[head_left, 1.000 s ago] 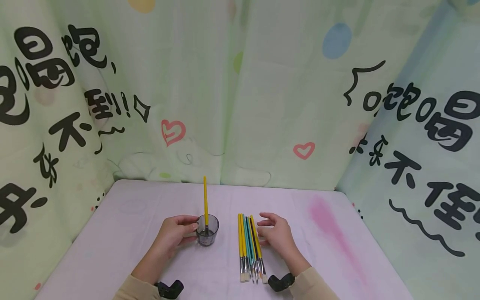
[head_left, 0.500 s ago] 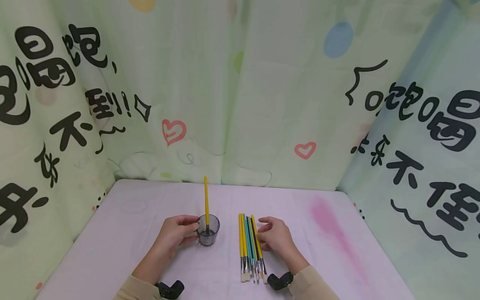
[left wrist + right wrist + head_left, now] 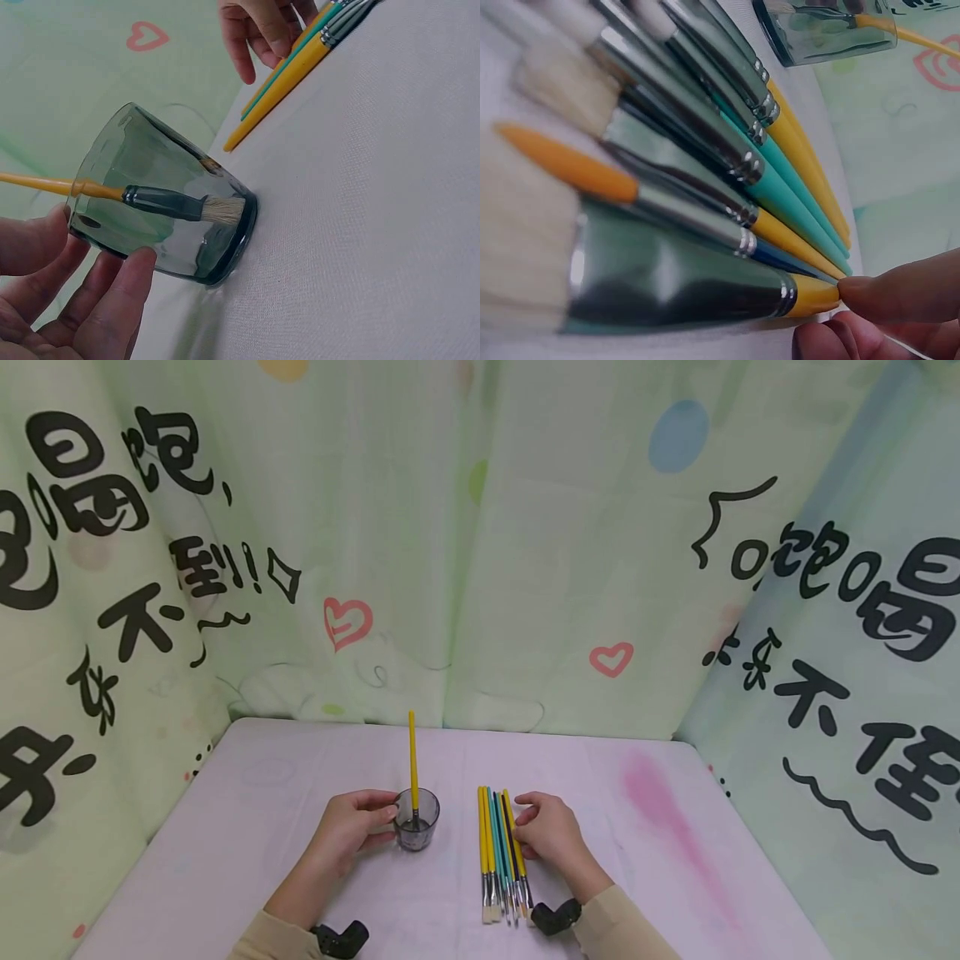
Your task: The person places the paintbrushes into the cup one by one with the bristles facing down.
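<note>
My left hand (image 3: 351, 825) holds a smoky clear glass (image 3: 424, 837) by its side, thumb and fingertips at the rim. Inside it, a yellow-handled paintbrush (image 3: 412, 756) stands bristles down, its flat bristles (image 3: 223, 211) near the bottom. To the right of the glass, several paintbrushes (image 3: 492, 839) with yellow, teal and dark handles lie side by side, bristles toward me. At the right edge of this row, my right hand (image 3: 553, 837) pinches the yellow handle of a wide flat paintbrush (image 3: 814, 295) between thumb and finger. That brush still lies along the others.
A pale pinkish cloth covers the table (image 3: 300, 760), with a pink streak (image 3: 667, 818) at the right. Pale green curtains (image 3: 525, 568) with dark lettering and hearts enclose the back and sides. Black straps (image 3: 341, 939) sit on both wrists.
My right hand has shifted slightly left, its fingers closing in on the rightmost paintbrush. The left hand and the glass with its brush stay in place.
</note>
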The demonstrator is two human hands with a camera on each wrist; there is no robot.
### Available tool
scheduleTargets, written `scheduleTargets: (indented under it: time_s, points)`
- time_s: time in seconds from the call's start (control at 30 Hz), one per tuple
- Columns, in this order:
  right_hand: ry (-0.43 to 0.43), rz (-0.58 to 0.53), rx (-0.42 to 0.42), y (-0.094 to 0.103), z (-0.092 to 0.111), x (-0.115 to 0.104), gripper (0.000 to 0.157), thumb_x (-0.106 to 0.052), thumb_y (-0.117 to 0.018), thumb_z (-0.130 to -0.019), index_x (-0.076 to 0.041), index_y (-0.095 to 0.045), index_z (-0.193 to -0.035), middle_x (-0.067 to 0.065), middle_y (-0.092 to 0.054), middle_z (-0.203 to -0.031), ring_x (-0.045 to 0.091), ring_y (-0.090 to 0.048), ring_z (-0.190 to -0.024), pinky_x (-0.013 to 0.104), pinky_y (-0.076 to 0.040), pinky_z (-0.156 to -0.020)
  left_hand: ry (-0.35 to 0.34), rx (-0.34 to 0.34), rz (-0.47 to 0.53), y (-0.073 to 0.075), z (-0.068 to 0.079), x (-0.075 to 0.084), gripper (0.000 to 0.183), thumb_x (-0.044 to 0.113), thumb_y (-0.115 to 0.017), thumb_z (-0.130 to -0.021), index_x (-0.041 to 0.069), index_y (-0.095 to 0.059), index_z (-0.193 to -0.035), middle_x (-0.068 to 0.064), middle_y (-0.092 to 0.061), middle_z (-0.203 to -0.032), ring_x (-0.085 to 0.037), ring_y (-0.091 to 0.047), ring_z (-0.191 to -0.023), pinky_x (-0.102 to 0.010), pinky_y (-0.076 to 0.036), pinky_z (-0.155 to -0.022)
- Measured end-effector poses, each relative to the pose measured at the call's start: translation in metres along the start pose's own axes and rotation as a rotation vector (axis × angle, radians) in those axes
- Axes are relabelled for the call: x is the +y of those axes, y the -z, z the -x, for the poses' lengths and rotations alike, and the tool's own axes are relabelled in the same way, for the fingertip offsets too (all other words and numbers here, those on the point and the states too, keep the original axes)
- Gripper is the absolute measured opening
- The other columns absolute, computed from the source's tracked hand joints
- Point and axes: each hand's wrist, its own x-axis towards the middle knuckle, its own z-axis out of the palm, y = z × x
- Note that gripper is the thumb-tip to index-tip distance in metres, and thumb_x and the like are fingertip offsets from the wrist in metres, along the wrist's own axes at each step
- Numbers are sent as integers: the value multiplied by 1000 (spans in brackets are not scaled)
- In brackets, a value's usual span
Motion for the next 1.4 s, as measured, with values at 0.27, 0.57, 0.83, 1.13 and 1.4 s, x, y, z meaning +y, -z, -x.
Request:
scheduleTargets:
  time_s: [0.27, 0.57, 0.83, 1.13, 1.4]
  points:
    - [-21, 73, -2, -1, -3, -5, 53, -1, -82, -85, -5, -69, -135, 7, -64, -88, 19, -62, -61, 21, -56, -51, 13, -1, -5, 0, 0, 0, 29, 2, -75, -98, -2, -76, -127, -19, -74, -122, -23, -74, -101, -43, -70, -86]
    - [-16, 157, -14, -3, -5, -10, 50, -7, -82, -86, -4, -69, -135, 7, -62, -76, 18, -59, -51, 21, -51, -48, 22, 2, -13, 0, 0, 1, 30, 4, -76, -99, -2, -75, -128, -20, -73, -124, -24, -73, -103, -42, -69, -87]
    - [-47, 167, -22, -4, -9, -13, 46, -6, -79, -88, -6, -70, -133, 10, -63, -83, 18, -61, -55, 20, -53, -48, 16, -1, -1, 0, 0, 1, 30, 2, -75, -98, -3, -75, -128, -20, -73, -123, -22, -74, -100, -42, -70, -86]
    - [-121, -12, -89, 6, -11, -10, 50, 0, -73, -86, -3, -68, -136, 13, -67, -92, 20, -64, -61, 25, -59, -51, 24, 1, -13, 0, 0, 1, 30, 4, -76, -98, -1, -76, -128, -20, -73, -125, -22, -74, -101, -42, -70, -87]
    - [-75, -155, -100, 11, -7, -7, 55, 2, -73, -87, -3, -65, -142, 14, -68, -98, 21, -65, -64, 26, -60, -55, 19, 0, -14, 0, -1, 0, 30, 5, -76, -99, -1, -76, -128, -20, -73, -125, -24, -73, -103, -41, -70, -85]
